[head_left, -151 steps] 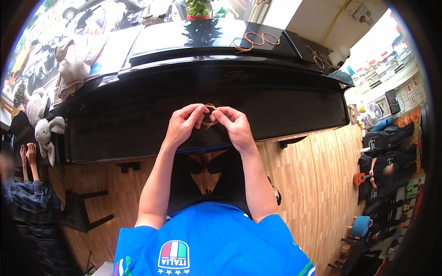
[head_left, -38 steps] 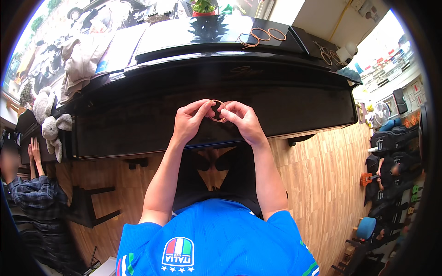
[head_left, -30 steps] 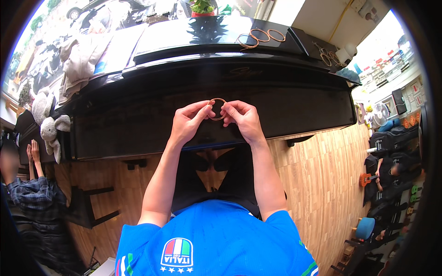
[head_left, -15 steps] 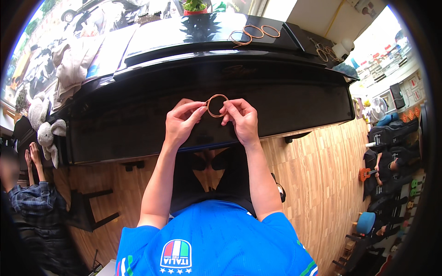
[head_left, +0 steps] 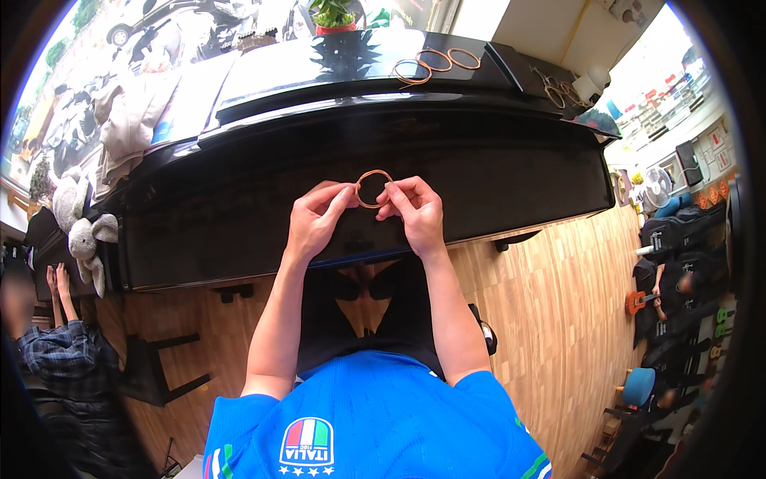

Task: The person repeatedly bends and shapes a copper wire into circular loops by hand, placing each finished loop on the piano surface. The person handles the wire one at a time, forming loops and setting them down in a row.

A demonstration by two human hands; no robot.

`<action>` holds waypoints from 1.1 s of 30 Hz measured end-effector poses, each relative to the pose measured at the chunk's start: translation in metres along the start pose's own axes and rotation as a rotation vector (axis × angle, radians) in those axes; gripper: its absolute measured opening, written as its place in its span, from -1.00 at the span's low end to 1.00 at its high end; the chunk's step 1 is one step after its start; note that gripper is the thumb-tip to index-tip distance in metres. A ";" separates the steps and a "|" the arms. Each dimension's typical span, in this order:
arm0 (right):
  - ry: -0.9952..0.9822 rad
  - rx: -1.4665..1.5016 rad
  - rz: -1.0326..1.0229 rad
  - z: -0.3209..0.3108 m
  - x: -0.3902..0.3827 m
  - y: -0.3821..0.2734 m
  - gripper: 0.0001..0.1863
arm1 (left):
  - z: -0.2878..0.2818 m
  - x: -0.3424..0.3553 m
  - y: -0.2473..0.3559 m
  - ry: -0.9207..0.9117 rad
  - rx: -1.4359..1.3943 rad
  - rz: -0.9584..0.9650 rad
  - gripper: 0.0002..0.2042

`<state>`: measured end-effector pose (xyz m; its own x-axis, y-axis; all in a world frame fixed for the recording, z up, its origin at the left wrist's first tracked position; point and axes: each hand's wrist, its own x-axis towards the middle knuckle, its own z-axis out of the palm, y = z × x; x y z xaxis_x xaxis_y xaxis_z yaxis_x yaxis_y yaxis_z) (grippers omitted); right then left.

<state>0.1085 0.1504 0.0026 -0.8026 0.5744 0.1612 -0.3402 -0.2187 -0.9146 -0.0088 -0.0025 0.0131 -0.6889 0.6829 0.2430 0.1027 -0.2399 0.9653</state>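
Observation:
Both hands grip a copper-coloured coiled string (head_left: 372, 172) over the black fallboard of a piano (head_left: 497, 164). My left hand (head_left: 317, 214) pinches the coil's left side between thumb and index finger. My right hand (head_left: 416, 209) pinches its right side with thumb and index, the other fingers curled loosely beneath. On the piano top lie several similar copper coils (head_left: 464, 59); more loops of string (head_left: 556, 96) rest farther right.
Grey plush rabbits (head_left: 84, 235), a beige cloth (head_left: 132, 132) and a potted plant (head_left: 333, 14) are on or by the piano. A co-worker in plaid (head_left: 60, 351) sits at left. At right are another person holding a small guitar (head_left: 635, 302), instrument cases (head_left: 662, 234) and a blue stool (head_left: 638, 387).
My hands have shifted slightly left since a second ago. The coil between them now shows as a wider upright ring above my fingertips, still gripped at both sides.

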 end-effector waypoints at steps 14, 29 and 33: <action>-0.035 -0.110 -0.035 0.004 -0.002 0.002 -0.88 | 0.001 0.005 -0.005 0.047 -0.089 -0.127 -0.78; -0.059 -0.189 -0.064 0.006 -0.003 0.003 -0.90 | 0.006 0.008 -0.001 0.060 0.089 -0.130 -0.74; -0.051 -0.222 -0.058 0.007 -0.004 0.003 -0.91 | 0.003 0.011 -0.003 0.039 0.057 -0.166 -0.72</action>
<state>0.1070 0.1416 0.0018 -0.8105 0.5387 0.2298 -0.2752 -0.0040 -0.9614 -0.0141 0.0075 0.0134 -0.7270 0.6823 0.0770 0.0248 -0.0860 0.9960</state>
